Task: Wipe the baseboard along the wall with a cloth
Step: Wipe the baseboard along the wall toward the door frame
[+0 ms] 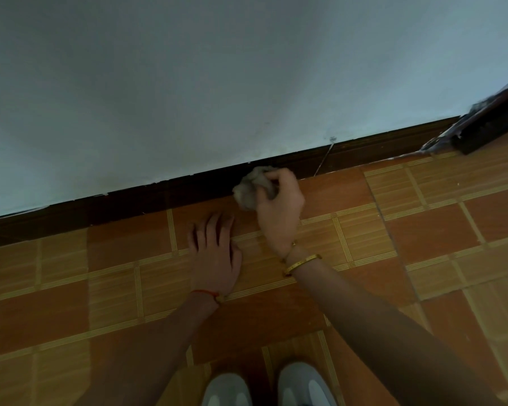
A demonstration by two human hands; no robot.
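A dark brown baseboard [129, 205] runs along the foot of the pale wall, rising from lower left to upper right. My right hand [280, 212] grips a crumpled grey cloth [251, 189] and presses it against the baseboard near the middle of the view. My left hand [214, 253] lies flat on the floor tiles just in front of the baseboard, fingers spread, holding nothing. Bracelets sit on both wrists.
The floor [423, 230] is orange and tan patterned tile. A dark door frame [493, 124] with paint smears stands at the far right end of the baseboard. A thin crack or string crosses the baseboard at the right. My two grey shoes [267, 388] show at the bottom edge.
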